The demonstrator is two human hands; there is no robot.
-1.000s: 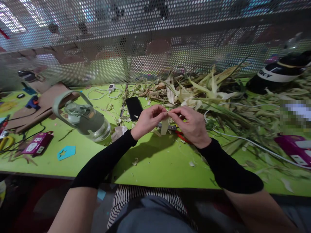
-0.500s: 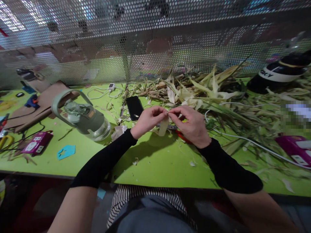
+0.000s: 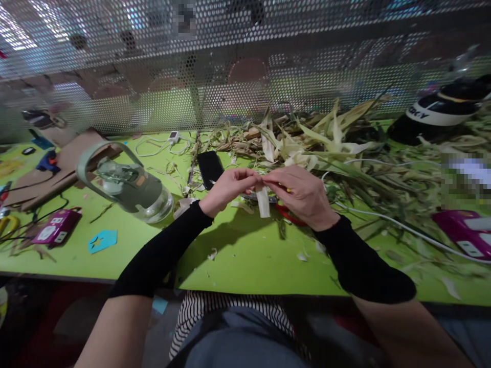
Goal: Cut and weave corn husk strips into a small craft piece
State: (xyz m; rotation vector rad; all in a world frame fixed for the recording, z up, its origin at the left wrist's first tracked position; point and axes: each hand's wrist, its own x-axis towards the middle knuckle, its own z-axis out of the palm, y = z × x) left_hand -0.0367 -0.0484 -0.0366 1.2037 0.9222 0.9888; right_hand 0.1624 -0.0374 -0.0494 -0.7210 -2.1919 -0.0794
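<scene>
Between my two hands hangs a pale strip of husk (image 3: pixel 263 202), pinched at its top end. My left hand (image 3: pixel 232 190) holds it with thumb and fingertips from the left. From the right, my right hand (image 3: pixel 301 193) pinches it at the same spot, fingertips meeting the left ones. Red-handled scissors (image 3: pixel 290 217) lie partly under my right hand. Behind my left hand rests a black phone (image 3: pixel 209 168). A heap of dry and green husks (image 3: pixel 322 138) spreads beyond my hands to the right.
A green water bottle (image 3: pixel 132 186) stands at the left, near a purple power strip (image 3: pixel 57 226) and a blue card (image 3: pixel 102 241). At the right are a black bottle (image 3: pixel 433 115), a white cable (image 3: pixel 399 227) and another purple strip (image 3: pixel 460 232). A perforated screen (image 3: pixel 161 66) stands behind.
The hanging strip has swung slightly right and shows more of its creased face. My right hand's fingers have closed in flatter toward the left fingertips. The view has shifted slightly.
</scene>
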